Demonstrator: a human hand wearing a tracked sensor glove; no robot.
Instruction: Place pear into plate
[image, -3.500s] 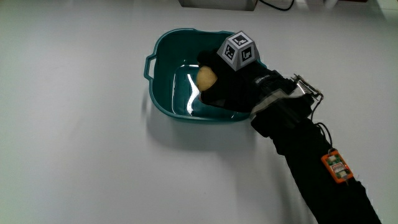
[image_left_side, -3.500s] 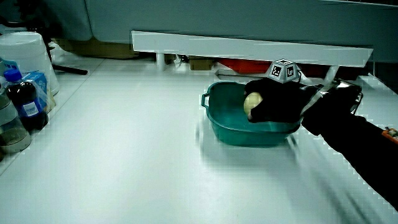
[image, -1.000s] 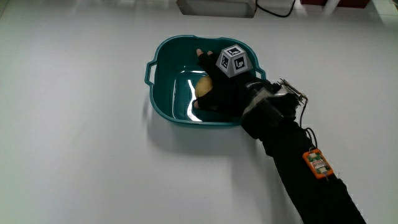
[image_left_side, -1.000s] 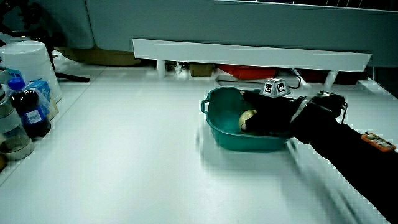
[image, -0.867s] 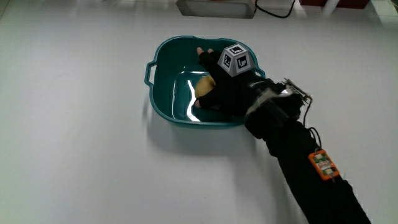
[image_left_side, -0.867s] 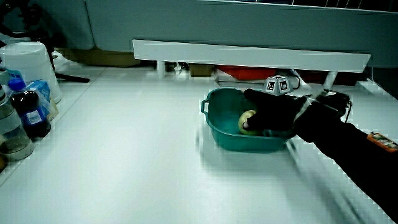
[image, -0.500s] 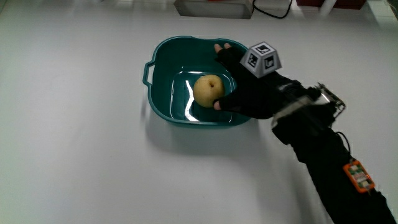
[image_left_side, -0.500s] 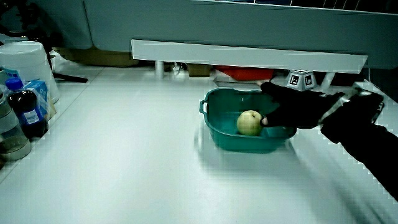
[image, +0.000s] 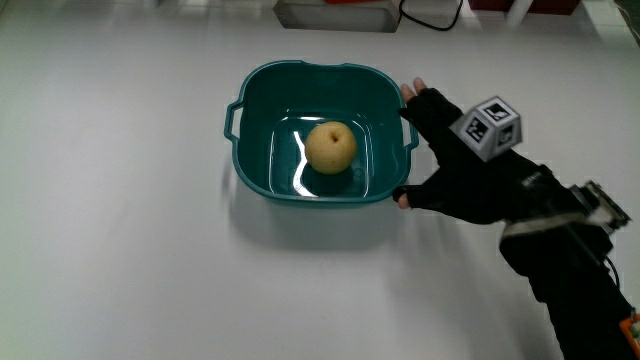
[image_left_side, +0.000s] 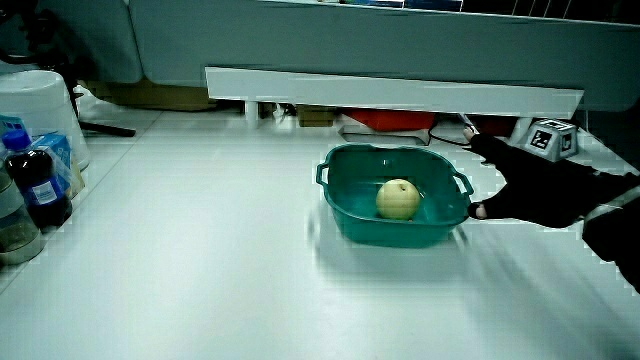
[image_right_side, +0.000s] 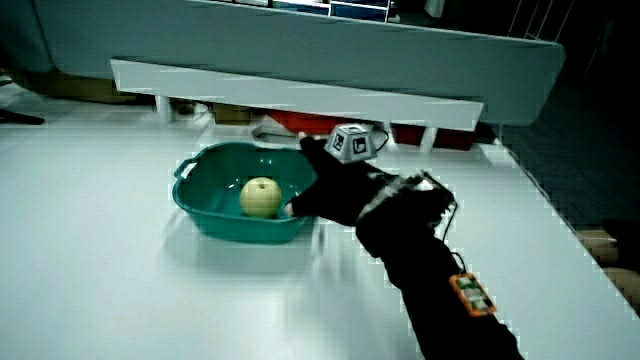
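A yellow pear lies alone inside a teal plate, a deep basin with two small handles. The hand, in a black glove with a patterned cube on its back, hovers just outside the plate's rim, beside one handle. Its fingers are spread and hold nothing. The forearm runs from it toward the person.
A low white partition stands at the table's edge, with a red thing and cables under it. In a side view, a white bucket and a dark bottle stand at the table's edge, away from the plate.
The hand held the pear in the plate, let it go and drew back out over the rim. The pear now rests free in the plate.
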